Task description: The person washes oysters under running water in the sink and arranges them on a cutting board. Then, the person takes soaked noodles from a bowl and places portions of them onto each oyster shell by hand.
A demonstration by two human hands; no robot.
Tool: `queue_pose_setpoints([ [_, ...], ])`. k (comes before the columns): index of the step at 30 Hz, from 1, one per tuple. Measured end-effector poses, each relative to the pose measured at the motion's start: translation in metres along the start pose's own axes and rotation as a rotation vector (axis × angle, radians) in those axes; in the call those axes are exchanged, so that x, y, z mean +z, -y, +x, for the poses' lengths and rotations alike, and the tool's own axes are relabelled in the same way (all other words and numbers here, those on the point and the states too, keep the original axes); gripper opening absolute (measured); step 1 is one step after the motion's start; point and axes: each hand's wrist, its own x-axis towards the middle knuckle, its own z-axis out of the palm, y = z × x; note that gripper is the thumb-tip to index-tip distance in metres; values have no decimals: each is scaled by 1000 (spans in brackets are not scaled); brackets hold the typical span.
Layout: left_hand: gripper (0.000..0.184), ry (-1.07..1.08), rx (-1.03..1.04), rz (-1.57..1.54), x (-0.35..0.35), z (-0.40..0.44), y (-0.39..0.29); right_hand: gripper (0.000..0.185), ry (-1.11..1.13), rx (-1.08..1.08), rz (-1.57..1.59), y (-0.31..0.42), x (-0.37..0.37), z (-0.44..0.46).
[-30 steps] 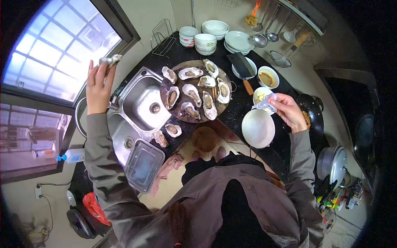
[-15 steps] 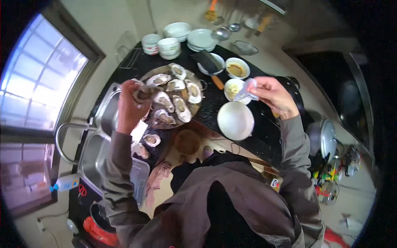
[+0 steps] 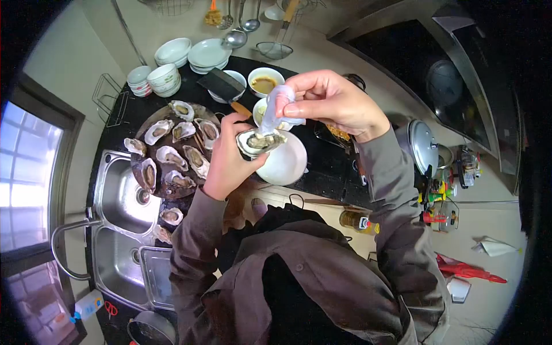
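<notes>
My left hand [image 3: 221, 169] holds an opened oyster [image 3: 253, 146] in its half shell above a large white bowl [image 3: 286, 161]. My right hand [image 3: 336, 103] pinches a translucent plastic item [image 3: 270, 115], whose kind I cannot make out. Its lower end reaches the oyster, where some pale bits lie on the meat. Behind it, partly hidden, is a small bowl [image 3: 259, 108] with pale yellowish chopped food. Several more oysters [image 3: 171, 156] on half shells lie on a round board [image 3: 199, 110] to the left.
A cleaver [image 3: 221, 85] rests across a white bowl, beside a bowl of brown sauce [image 3: 264, 80]. Stacked bowls [image 3: 164, 79] and plates [image 3: 209, 54] stand at the back. A double sink [image 3: 118, 230] is left, with loose oysters [image 3: 171, 216] near it; a pot [image 3: 424, 146] is right.
My left hand has brought the oyster from the board rightward over the large bowl. My right hand has moved the plastic item from the small bowl to the oyster. The view has turned right.
</notes>
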Motion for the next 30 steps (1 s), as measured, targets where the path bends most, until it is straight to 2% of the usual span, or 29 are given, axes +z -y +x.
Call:
queue_pose_setpoints([
  [5,72,-5,60,16,3,6,-10,18,18,29,-25,-11,-8,-1],
  [14,73,0,38,-23,5,8,-16,13,92,96,-134,-36,-3,8],
  [17,74,4,47,-8,4,7,-15,13,165,55,-474,-47,-7,13],
  [18,74,9,30,-18,3,7,-18,13,168,54,-473,-45,-5,13],
  [21,74,16,-7,-36,2,5,-20,14,155,-65,-908,-38,6,7],
  [30,70,-19,27,-14,2,5,-18,18,142,-274,-912,-24,5,1],
])
